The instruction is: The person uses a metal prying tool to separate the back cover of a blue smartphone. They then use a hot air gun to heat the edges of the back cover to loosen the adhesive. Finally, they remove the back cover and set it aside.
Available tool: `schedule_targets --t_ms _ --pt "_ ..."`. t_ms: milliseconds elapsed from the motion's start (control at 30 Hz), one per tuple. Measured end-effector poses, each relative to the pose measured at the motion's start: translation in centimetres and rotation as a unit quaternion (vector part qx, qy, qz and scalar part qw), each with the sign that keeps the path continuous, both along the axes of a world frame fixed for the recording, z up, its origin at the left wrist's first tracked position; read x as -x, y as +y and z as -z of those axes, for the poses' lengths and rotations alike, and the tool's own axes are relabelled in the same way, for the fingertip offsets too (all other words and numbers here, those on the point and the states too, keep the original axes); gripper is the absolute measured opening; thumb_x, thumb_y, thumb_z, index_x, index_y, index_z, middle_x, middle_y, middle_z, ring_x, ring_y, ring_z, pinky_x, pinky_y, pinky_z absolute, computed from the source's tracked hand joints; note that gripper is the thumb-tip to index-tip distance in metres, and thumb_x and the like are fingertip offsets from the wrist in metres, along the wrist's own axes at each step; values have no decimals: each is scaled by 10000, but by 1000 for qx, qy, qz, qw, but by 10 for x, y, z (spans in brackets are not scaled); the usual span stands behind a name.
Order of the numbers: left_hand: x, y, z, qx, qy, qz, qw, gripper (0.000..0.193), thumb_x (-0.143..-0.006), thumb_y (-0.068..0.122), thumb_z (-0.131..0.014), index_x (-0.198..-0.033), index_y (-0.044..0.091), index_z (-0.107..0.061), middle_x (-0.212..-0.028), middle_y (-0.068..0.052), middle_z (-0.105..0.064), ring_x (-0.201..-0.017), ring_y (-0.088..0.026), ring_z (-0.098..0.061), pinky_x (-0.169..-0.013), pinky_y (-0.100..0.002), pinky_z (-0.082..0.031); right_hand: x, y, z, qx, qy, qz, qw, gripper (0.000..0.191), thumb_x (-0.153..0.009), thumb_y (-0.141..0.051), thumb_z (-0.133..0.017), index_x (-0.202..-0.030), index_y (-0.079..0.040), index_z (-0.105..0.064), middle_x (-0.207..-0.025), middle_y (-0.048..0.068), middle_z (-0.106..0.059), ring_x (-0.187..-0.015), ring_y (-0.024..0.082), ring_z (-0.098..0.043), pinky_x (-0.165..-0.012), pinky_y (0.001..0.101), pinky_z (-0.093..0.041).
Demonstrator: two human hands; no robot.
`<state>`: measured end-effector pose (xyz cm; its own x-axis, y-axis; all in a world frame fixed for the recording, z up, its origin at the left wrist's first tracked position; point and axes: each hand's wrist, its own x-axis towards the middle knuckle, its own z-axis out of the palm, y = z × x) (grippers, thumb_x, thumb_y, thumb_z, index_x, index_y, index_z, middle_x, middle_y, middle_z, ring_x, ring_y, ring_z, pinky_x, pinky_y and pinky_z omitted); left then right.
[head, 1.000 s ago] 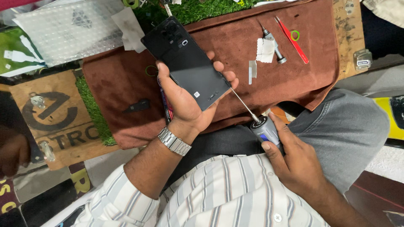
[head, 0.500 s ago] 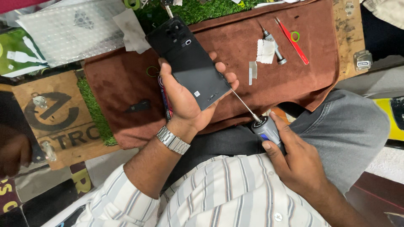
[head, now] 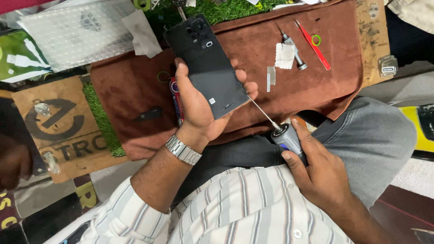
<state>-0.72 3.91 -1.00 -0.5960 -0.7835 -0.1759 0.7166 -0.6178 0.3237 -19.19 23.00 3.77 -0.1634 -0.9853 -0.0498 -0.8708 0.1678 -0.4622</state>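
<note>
My left hand (head: pixel 199 106) grips a black smartphone (head: pixel 205 63) with its back and camera cluster facing up, tilted over a brown cloth mat (head: pixel 253 58). My right hand (head: pixel 318 174) holds a grey electric screwdriver (head: pixel 285 139) by its body. Its thin bit (head: pixel 261 110) runs up-left and touches the phone's lower right corner. A metal watch (head: pixel 183 150) sits on my left wrist.
On the mat lie a second screwdriver (head: pixel 293 49), red tweezers (head: pixel 313 44), a small white paper (head: pixel 285 55), a black pick (head: pixel 149 114) and a red-blue item (head: pixel 176 99). Bubble wrap (head: pixel 77 34) and a cardboard box (head: pixel 58 124) sit at the left.
The phone and my left hand have shifted very slightly; the screwdriver bit stays at the phone's lower corner.
</note>
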Motion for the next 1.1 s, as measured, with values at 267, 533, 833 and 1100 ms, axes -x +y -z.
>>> schedule_targets --t_ms 267,533,833,1100 --pt "-1 -1 2 15 -11 16 1000 984 -994 781 -113 -1223 -49 -587 -972 -169 -702 -950 -390 -722 -944 -543 -579 1 0 0 5 2 -1 1000 674 -953 -387 -583 -1520 -53 -436 -1299 250 -655 -1030 396 -707 -813 447 -561" --pt "-2 0 6 24 -22 -1 999 989 -973 804 -133 -1249 -36 -577 -990 -163 -707 -959 -379 -723 -926 -540 -585 2 2 0 -11 -24 -8 1000 656 -959 -403 -561 -1505 -58 -446 -1314 252 -655 -1023 415 -701 -825 459 -555" --pt "2 0 6 33 -73 11 997 999 -963 789 -111 -1233 -44 -593 -961 -169 -705 -952 -381 -735 -913 -528 -597 2 0 3 -26 -10 21 999 675 -946 -420 -573 -1516 -80 -448 -1290 240 -661 -1045 388 -710 -838 446 -564" --pt "5 3 8 31 -60 41 997 989 -969 799 -121 -1195 -34 -605 -968 -176 -692 -993 -411 -721 -936 -536 -590 0 -2 1 -20 -11 18 1000 667 -952 -407 -576 -1514 -70 -451 -1335 238 -641 -1086 402 -691 -862 457 -552"
